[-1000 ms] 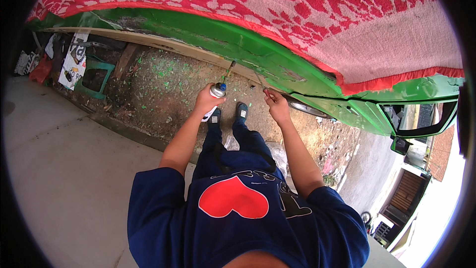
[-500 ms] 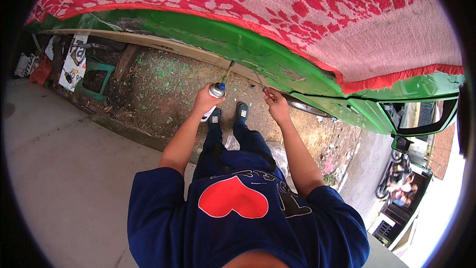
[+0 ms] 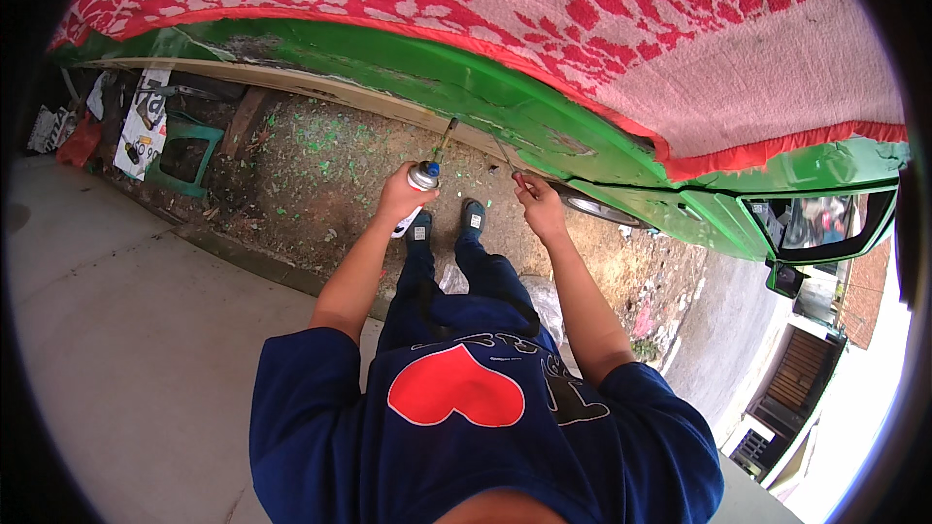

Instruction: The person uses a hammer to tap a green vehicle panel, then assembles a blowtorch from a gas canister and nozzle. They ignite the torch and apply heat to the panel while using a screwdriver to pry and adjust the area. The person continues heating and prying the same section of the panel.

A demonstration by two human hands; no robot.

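Observation:
My left hand [image 3: 398, 196] is wrapped round a blowtorch [image 3: 423, 175], a gas can with a blue fitting and a thin brass-coloured nozzle. Its dark tip points at the lower edge of the green car body [image 3: 408, 63]; whether a flame burns cannot be made out. In my closed right hand [image 3: 542, 209] is a red-handled scraper [image 3: 518, 176] with a thin metal shaft. The shaft reaches up to the same lower panel, where the paint is cracked and peeling; I cannot tell if it touches.
A red and pink floral blanket [image 3: 582, 10] covers the car's upper part. Green paint flakes [image 3: 316, 131] litter the dirt around my feet. At the left lie a green plastic stool [image 3: 201, 160] and a white printed board [image 3: 146, 126]. A wheel [image 3: 602, 210] and side mirror [image 3: 784, 279] are on the right.
Both hands and their tools have barely moved. The motorbike and people in the street at the right have gone from there; moving shapes now show at the car window.

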